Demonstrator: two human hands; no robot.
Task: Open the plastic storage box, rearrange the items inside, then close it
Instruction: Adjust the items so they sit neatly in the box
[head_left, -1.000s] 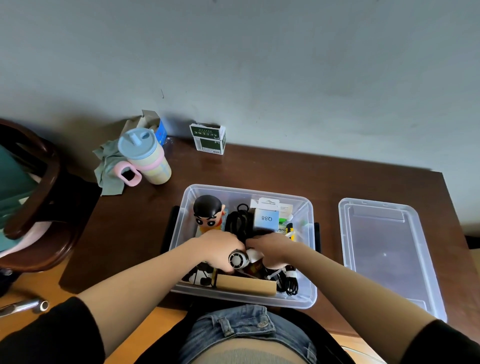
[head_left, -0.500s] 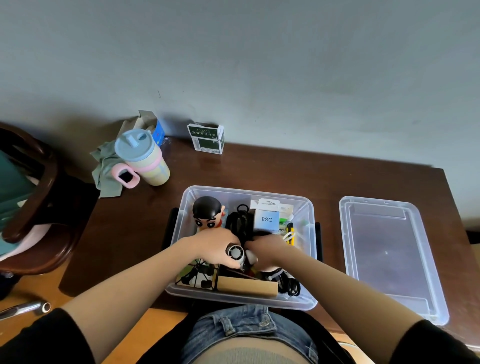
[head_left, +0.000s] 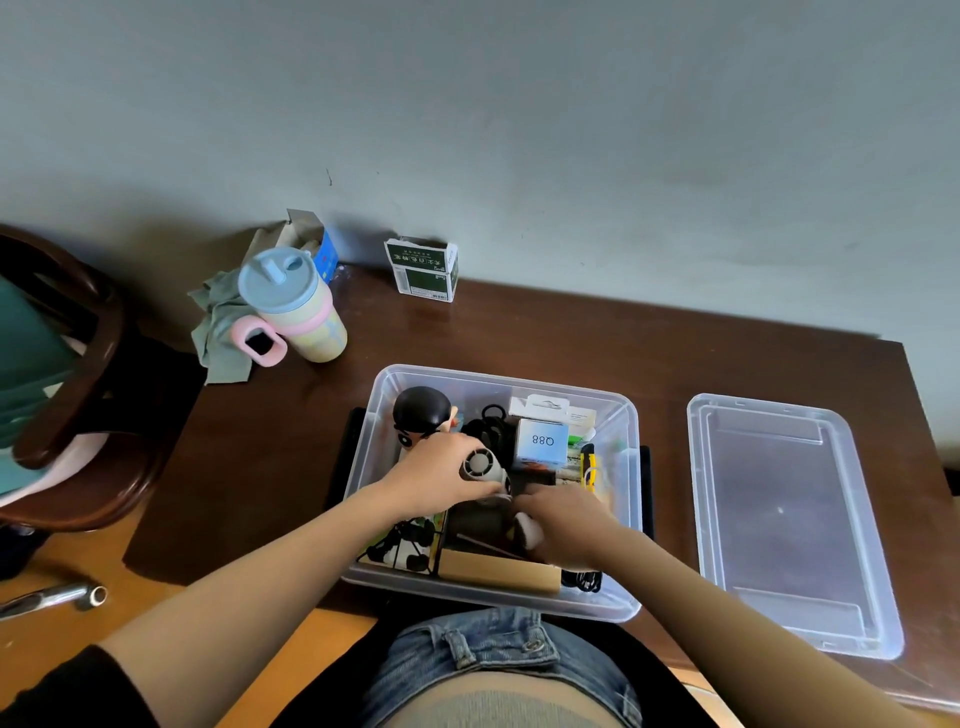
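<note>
The clear plastic storage box (head_left: 626, 519) stands open on the brown table, in front of me. Its clear lid (head_left: 789, 519) lies flat to the right. Inside are a cartoon figurine with black hair (head_left: 422, 413), a pale blue carton marked Q88 (head_left: 541, 441), black cables, a yellow utility knife (head_left: 588, 465) and a flat tan cardboard box (head_left: 498, 571). My left hand (head_left: 441, 475) grips a small round fan (head_left: 480, 465) over the box's middle. My right hand (head_left: 566, 525) reaches down among the items at the front right, its fingers curled round a small brown and white object (head_left: 527, 530).
A pastel cup with a blue lid and pink handle (head_left: 291, 306) stands at the back left on a grey-green cloth (head_left: 218, 332). A green and white carton (head_left: 422, 270) stands against the wall. A dark wooden chair (head_left: 67, 395) is to the left.
My left hand has lifted the small fan and moved it away from me, toward the box's middle. My right hand has dropped lower, to the front right of the box.
</note>
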